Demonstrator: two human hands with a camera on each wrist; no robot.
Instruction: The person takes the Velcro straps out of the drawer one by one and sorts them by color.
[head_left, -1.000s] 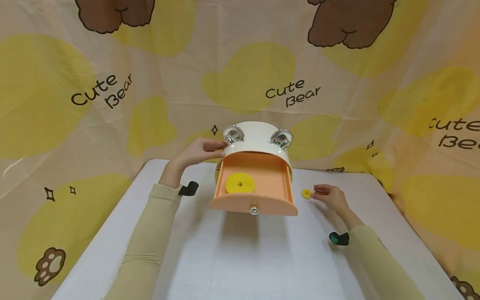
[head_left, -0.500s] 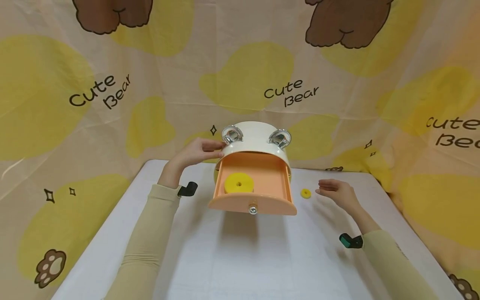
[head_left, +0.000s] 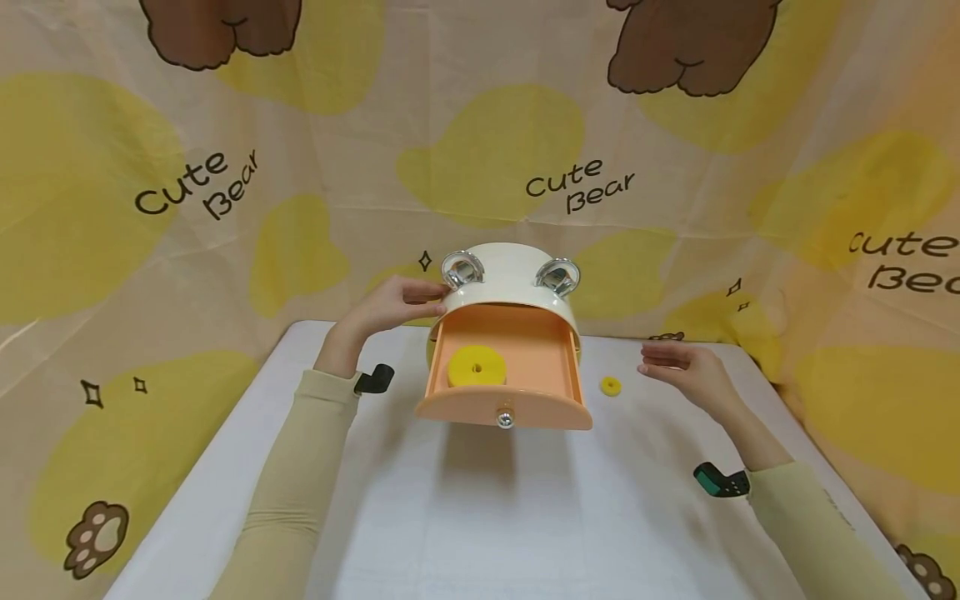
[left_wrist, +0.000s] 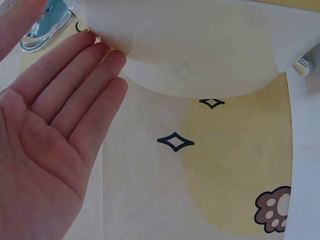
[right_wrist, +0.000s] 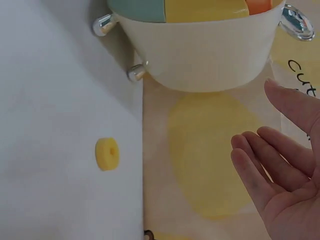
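"Left hand (head_left: 382,305), first: what is it doing?"

"It is touching the side of the white box (head_left: 513,271) with its fingertips, just below one of the silver ears (head_left: 459,271). Its fingers are lying nearly straight, palm bare."

"And the right hand (head_left: 692,377)?"

"That one is hovering well apart from the box, on its other side. The fingers are reaching out straight, the thumb is standing wide of them, and the palm is showing bare too."

"What is sitting nearest to it?"

"A small yellow ring (head_left: 605,388). It is lying flat on the white surface (head_left: 480,533), between the right hand and the box, not touching either."

"So what is filling the space between the hands?"

"An orange drawer (head_left: 536,358). It is sticking out of the box towards the person, with a round silver knob (head_left: 505,418) on its front. A big yellow disc (head_left: 491,368) is lying inside, on the left hand's side, near the front panel."

"Behind both hands?"

"A printed cloth (head_left: 360,150) is hanging there."
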